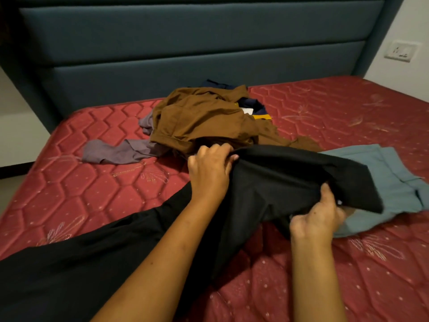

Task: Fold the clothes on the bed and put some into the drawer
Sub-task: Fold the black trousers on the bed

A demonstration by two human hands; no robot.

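The red quilted mattress [92,182] lies under the brown garment [204,119], and the dark padded headboard [185,43] rises behind it. In front of the brown garment you hold a black garment [278,182]. It is lifted at its upper end and trails down towards the near left. To the right of the brown garment, partly under the black cloth, lies a blue-grey garment [390,177]. A grey-purple garment [120,152] spreads out to its left. Your left hand [209,173], just in front of the brown garment, has its fingers curled over the black garment's top edge. Your right hand [318,217], nearer and to the right, pinches its lower edge.
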